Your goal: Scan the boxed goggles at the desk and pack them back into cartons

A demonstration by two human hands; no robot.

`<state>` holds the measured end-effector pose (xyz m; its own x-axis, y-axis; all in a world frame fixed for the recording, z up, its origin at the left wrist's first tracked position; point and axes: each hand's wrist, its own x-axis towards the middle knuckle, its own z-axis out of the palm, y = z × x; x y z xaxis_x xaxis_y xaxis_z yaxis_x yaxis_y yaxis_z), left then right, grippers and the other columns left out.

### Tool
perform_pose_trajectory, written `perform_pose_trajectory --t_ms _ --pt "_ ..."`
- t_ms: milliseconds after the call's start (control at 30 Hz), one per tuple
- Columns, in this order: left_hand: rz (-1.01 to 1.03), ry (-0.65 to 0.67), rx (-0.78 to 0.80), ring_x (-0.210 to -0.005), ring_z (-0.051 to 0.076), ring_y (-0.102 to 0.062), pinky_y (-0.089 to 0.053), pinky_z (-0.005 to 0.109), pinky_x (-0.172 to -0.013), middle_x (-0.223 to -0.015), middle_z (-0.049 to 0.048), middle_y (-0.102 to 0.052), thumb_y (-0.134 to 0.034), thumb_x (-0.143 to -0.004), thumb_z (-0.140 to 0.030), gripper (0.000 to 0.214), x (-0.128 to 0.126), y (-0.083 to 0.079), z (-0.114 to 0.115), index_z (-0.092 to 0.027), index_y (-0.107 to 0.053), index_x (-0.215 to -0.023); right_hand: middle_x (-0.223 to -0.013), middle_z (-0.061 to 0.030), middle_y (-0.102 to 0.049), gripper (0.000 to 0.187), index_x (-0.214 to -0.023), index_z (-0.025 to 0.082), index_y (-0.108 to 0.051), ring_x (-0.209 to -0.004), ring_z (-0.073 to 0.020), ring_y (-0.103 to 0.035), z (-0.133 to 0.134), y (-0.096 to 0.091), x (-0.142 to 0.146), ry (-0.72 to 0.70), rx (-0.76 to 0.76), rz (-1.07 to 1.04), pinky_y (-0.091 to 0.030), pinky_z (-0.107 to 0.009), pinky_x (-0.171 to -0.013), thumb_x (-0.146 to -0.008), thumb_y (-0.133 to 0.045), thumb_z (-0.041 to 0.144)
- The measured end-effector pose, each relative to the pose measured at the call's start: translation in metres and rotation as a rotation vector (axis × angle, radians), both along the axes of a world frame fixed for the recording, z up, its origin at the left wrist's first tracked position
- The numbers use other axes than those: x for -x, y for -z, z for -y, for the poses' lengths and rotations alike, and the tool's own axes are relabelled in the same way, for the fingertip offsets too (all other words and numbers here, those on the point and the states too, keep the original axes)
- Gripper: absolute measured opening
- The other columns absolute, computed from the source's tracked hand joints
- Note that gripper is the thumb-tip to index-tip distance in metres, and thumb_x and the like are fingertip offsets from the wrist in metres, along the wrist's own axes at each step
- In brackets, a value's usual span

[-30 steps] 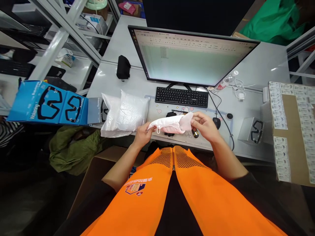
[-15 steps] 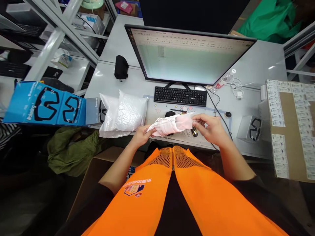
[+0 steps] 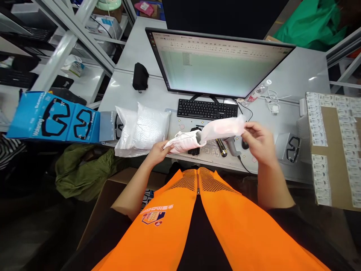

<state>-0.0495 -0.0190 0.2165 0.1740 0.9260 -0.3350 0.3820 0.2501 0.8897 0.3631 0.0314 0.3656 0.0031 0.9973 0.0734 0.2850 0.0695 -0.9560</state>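
Observation:
My left hand (image 3: 158,152) pinches the closed end of a white cloth drawstring pouch (image 3: 184,142). The pouch lies tilted over the desk front, its dark mouth facing right. From that mouth a milky translucent plastic sleeve (image 3: 222,128) with something pinkish inside stretches to the right. Its far end is held between the thumb and fingers of my right hand (image 3: 258,141). Whether the sleeve's left end is still inside the pouch I cannot tell. Below them lie a black-and-yellow handled tool (image 3: 221,148), a grey handheld scanner (image 3: 232,146) and a partly hidden black object (image 3: 194,151).
Behind my hands stand a keyboard (image 3: 207,109) and a monitor (image 3: 220,64). Two white padded mailers (image 3: 150,126) and blue boxes (image 3: 58,120) lie at left. A white box (image 3: 287,146) and a large label-covered carton (image 3: 341,146) stand at right, near a coiled white cable (image 3: 272,98).
My right hand has moved right and slightly up, drawing the plastic sleeve out of the pouch. My left hand has shifted slightly left. The grey scanner has come into view.

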Motion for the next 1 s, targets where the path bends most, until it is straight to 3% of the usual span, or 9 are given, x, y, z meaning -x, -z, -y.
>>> perform_pose_trajectory --t_ms 167,300,400,500,600,700,800,900,1000 --pt "-0.384 -0.147 0.149 -0.086 0.030 -0.081 -0.062 0.036 -0.081 -0.087 0.0101 -0.080 -0.057 -0.099 -0.052 0.043 0.001 0.032 -0.012 -0.015 -0.077 -0.105 -0.075 0.0012 -0.071 0.039 -0.100 0.021 -0.077 -0.060 -0.0129 -0.061 -0.004 0.006 -0.019 0.141 -0.011 -0.066 -0.053 -0.025 -0.056 -0.081 -0.094 0.050" --pt "-0.663 -0.211 0.270 -0.116 0.045 -0.075 -0.059 0.050 -0.100 -0.107 0.0280 -0.080 -0.063 -0.098 -0.041 0.039 -0.023 0.044 -0.028 -0.006 -0.077 -0.109 -0.076 0.0005 -0.073 0.041 -0.100 0.021 -0.075 -0.060 -0.0133 -0.063 0.001 0.014 -0.008 0.120 0.064 -0.099 -0.056 -0.026 -0.059 -0.082 -0.093 0.053" --pt "-0.730 -0.265 0.145 -0.135 0.051 -0.064 -0.052 0.061 -0.110 -0.135 0.0369 -0.069 -0.070 -0.097 -0.047 0.057 -0.045 0.029 -0.030 -0.001 -0.070 -0.131 -0.075 -0.0005 -0.074 0.042 -0.097 0.021 -0.075 -0.060 -0.0141 -0.064 0.008 0.017 0.008 0.091 0.093 -0.136 -0.056 -0.028 -0.059 -0.081 -0.093 0.056" --pt "-0.457 -0.127 -0.177 -0.132 0.039 -0.067 -0.056 0.050 -0.109 -0.147 0.0263 -0.066 -0.079 -0.093 -0.055 0.077 -0.067 -0.003 -0.025 -0.011 -0.057 -0.152 -0.074 -0.0008 -0.074 0.042 -0.094 0.022 -0.074 -0.062 -0.0149 -0.064 0.015 0.022 0.020 0.075 0.128 -0.201 -0.055 -0.028 -0.060 -0.080 -0.094 0.056" --pt "-0.077 0.131 -0.299 -0.099 0.025 -0.076 -0.060 0.033 -0.085 -0.119 0.0111 -0.080 -0.073 -0.098 -0.056 0.053 -0.086 -0.037 -0.020 -0.019 -0.068 -0.136 -0.077 -0.0019 -0.076 0.041 -0.093 0.022 -0.074 -0.062 -0.0152 -0.065 0.022 0.033 0.028 0.081 0.218 -0.265 -0.056 -0.029 -0.062 -0.081 -0.093 0.056" --pt "-0.052 0.144 -0.354 -0.080 0.020 -0.074 -0.052 0.028 -0.071 -0.089 0.0045 -0.080 -0.059 -0.106 -0.048 0.031 -0.094 -0.054 -0.019 -0.020 -0.073 -0.105 -0.077 -0.0016 -0.075 0.040 -0.092 0.022 -0.073 -0.060 -0.0139 -0.062 0.026 0.046 0.029 0.091 0.285 -0.302 -0.055 -0.029 -0.062 -0.081 -0.092 0.055" --pt "-0.090 0.149 -0.343 -0.066 0.016 -0.067 -0.045 0.027 -0.065 -0.073 0.0007 -0.075 -0.061 -0.104 -0.041 0.028 -0.090 -0.052 -0.020 -0.020 -0.070 -0.088 -0.075 0.0007 -0.070 0.040 -0.092 0.022 -0.075 -0.061 -0.0121 -0.059 0.025 0.056 0.024 0.126 0.304 -0.305 -0.052 -0.027 -0.062 -0.076 -0.096 0.052" --pt "-0.102 0.149 -0.288 -0.056 0.014 -0.058 -0.042 0.026 -0.060 -0.062 -0.0014 -0.069 -0.059 -0.102 -0.039 0.035 -0.077 -0.037 -0.019 -0.020 -0.065 -0.074 -0.075 0.0014 -0.069 0.043 -0.092 0.021 -0.074 -0.061 -0.0113 -0.057 0.019 0.064 0.010 0.201 0.305 -0.334 -0.052 -0.025 -0.061 -0.074 -0.097 0.052" --pt "-0.189 -0.043 -0.236 -0.058 0.014 -0.058 -0.045 0.026 -0.060 -0.061 -0.0013 -0.065 -0.057 -0.101 -0.042 0.038 -0.056 -0.022 -0.019 -0.021 -0.060 -0.070 -0.079 0.0012 -0.069 0.046 -0.096 0.022 -0.071 -0.065 -0.0124 -0.062 0.014 0.065 -0.010 0.298 0.221 -0.366 -0.053 -0.024 -0.061 -0.075 -0.096 0.054"
